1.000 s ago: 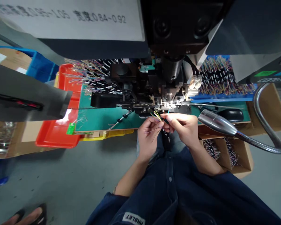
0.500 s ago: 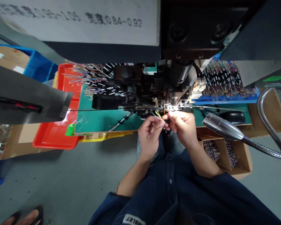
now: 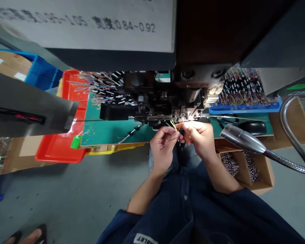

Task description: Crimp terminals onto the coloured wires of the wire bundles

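Pinched in my left hand (image 3: pixel 163 146) is a small bundle of thin coloured wires (image 3: pixel 173 125), whose yellow and green ends fan out above the fingers. Close on its right, my right hand (image 3: pixel 199 137) is closed at the front of the black machine (image 3: pixel 157 112), its fingertips by an orange wire (image 3: pixel 180 125) at the bright metal working point. Both hands nearly touch at the fingertips. A loose cable piece (image 3: pixel 132 132) lies on the green mat (image 3: pixel 106 132) to the left.
Red trays (image 3: pixel 58 149) stand at left. Wire bundles lie behind the machine and in a blue tray (image 3: pixel 246 108) at right. A metal gooseneck lamp (image 3: pixel 244 137) reaches in from the right, above a cardboard box (image 3: pixel 265 173). A person's foot (image 3: pixel 32 235) shows lower left.
The machine's upper black head part has come down towards the working point. My hands have stayed nearly in place, still at the machine's front with the wires.
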A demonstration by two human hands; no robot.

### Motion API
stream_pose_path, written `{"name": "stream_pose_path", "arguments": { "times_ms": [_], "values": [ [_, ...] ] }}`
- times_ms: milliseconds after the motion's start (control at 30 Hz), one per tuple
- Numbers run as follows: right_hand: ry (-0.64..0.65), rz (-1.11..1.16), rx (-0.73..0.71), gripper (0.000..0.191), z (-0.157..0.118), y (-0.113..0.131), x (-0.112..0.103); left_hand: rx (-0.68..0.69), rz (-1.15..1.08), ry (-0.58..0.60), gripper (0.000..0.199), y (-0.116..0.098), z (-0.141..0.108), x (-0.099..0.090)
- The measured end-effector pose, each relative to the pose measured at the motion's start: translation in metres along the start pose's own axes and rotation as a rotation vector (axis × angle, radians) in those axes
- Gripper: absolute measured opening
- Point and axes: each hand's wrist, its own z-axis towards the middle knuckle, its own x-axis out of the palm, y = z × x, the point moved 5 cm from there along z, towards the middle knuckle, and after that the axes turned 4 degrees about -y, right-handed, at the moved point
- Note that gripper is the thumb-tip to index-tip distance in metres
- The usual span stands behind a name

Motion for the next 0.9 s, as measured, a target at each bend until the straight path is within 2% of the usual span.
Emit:
{"name": "stream_pose_path", "arguments": {
  "times_ms": [200,433,667,900],
  "values": [
    [0.001,-0.029,-0.027,0.04,-0.004,0.006,-0.001,0.002,0.021,0.049,0.023,0.006,-0.002,-0.002],
    [-0.044,0.007,-0.004,0.033,-0.004,-0.001,-0.002,0.004,-0.01,0.002,0.027,0.007,-0.003,-0.002],
    [-0.03,0.086,0.088,0.036,-0.002,-0.008,0.001,-0.021,0.017,-0.022,0.029,0.004,-0.002,0.005],
    [-0.071,0.089,0.104,0.038,-0.002,-0.01,0.002,-0.016,0.004,-0.031,0.03,0.002,0.0,0.007]
  ]
}}
